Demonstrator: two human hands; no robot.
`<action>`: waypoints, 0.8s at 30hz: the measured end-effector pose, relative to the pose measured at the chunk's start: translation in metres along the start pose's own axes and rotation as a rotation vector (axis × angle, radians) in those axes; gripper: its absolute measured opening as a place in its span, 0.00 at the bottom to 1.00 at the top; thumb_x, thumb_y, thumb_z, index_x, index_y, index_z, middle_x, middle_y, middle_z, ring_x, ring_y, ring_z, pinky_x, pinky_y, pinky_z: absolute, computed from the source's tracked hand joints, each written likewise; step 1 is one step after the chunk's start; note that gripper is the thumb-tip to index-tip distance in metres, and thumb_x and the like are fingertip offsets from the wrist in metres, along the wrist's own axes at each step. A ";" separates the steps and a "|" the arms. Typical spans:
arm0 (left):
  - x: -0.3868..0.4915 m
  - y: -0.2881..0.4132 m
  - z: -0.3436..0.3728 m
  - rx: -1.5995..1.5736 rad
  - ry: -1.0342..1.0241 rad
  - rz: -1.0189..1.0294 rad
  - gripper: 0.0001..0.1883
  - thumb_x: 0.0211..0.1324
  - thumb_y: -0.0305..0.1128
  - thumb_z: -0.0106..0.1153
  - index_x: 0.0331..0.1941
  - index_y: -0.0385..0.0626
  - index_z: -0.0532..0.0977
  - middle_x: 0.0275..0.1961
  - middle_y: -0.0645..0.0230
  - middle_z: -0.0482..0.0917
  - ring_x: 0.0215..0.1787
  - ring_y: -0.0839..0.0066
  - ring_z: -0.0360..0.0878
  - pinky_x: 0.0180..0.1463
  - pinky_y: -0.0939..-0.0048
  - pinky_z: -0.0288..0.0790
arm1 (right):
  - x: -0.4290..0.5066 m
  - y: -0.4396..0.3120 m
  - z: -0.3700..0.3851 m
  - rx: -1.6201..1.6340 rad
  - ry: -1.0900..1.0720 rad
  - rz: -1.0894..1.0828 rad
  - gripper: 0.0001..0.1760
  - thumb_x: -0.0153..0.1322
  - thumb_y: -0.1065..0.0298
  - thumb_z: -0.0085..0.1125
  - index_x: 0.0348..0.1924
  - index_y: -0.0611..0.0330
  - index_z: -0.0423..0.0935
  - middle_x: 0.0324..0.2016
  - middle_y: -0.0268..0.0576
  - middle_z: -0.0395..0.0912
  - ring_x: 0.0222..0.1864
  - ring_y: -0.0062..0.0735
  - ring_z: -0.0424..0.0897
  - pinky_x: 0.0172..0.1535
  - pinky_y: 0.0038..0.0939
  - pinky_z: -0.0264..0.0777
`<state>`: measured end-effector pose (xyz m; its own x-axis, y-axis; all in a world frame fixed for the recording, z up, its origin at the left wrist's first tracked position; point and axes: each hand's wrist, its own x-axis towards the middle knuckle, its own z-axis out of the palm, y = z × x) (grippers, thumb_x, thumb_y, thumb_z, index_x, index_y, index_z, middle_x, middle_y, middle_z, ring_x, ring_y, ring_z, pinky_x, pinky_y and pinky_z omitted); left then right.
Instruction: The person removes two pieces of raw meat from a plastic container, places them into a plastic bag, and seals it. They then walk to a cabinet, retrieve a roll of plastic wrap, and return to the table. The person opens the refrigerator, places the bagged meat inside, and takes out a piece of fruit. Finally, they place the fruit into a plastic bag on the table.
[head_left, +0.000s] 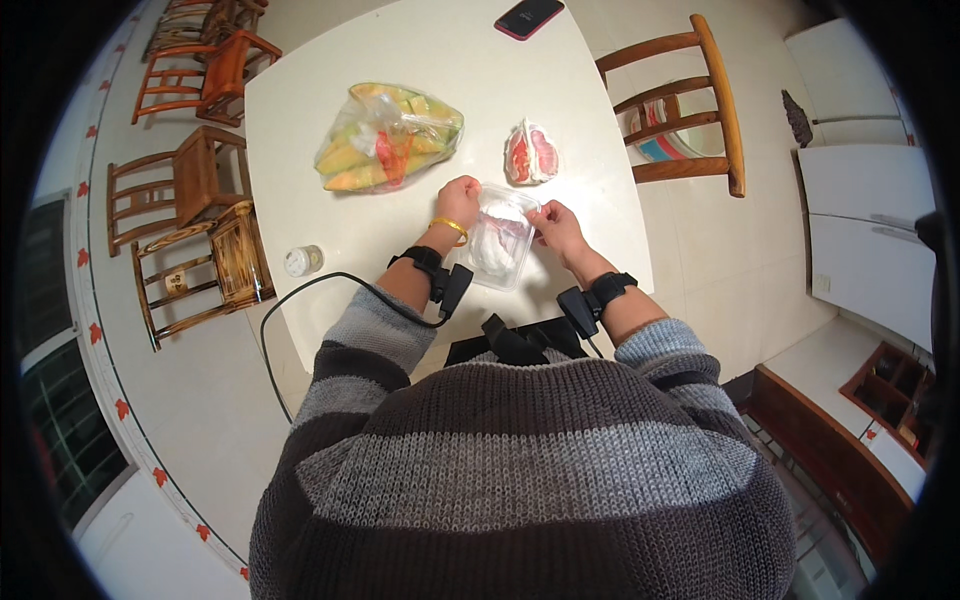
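Note:
A clear plastic container (501, 237) with something white and dark pink inside lies on the white table (592, 225) in front of me. My left hand (458, 202) grips its far left corner, and my right hand (556, 228) pinches its right edge near the far corner. Just beyond the container sits a partly peeled pomelo (532, 154) with pinkish red flesh and white pith. To the left of that, a clear plastic bag (390, 139) holds several yellow-green melon pieces. What exactly is in the container is hard to make out.
A small lidded jar (304, 261) stands near the table's left edge. A phone (529, 18) lies at the far edge. Wooden chairs (225, 75) line the left side, and another chair (716, 112) stands at the right. A black cable (277, 300) runs from my left wrist.

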<state>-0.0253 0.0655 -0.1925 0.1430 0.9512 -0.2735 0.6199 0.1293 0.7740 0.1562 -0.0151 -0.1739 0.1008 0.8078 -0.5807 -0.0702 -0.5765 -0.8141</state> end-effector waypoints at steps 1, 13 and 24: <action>0.000 0.000 0.000 -0.026 0.003 -0.019 0.05 0.50 0.27 0.50 0.29 0.42 0.75 0.25 0.58 0.78 0.26 0.65 0.77 0.34 0.69 0.70 | -0.001 -0.002 -0.001 -0.007 0.001 0.005 0.13 0.66 0.66 0.57 0.23 0.56 0.64 0.19 0.32 0.68 0.19 0.19 0.69 0.23 0.21 0.67; -0.052 -0.023 -0.006 -0.385 -0.076 -0.126 0.23 0.55 0.30 0.54 0.55 0.35 0.64 0.46 0.60 0.75 0.44 0.78 0.74 0.47 0.77 0.69 | -0.018 0.003 -0.010 -0.014 -0.101 0.168 0.11 0.66 0.62 0.58 0.26 0.57 0.68 0.21 0.34 0.73 0.20 0.21 0.73 0.25 0.21 0.66; -0.086 -0.011 -0.003 -0.228 -0.008 -0.073 0.30 0.51 0.30 0.57 0.59 0.40 0.60 0.49 0.55 0.74 0.46 0.69 0.75 0.49 0.71 0.68 | -0.017 -0.006 0.009 -0.520 0.144 -0.215 0.09 0.63 0.69 0.59 0.29 0.66 0.71 0.21 0.39 0.74 0.21 0.24 0.74 0.26 0.24 0.69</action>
<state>-0.0463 -0.0169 -0.1758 0.1105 0.9349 -0.3373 0.4389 0.2586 0.8605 0.1459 -0.0242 -0.1590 0.1951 0.9096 -0.3669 0.4598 -0.4152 -0.7849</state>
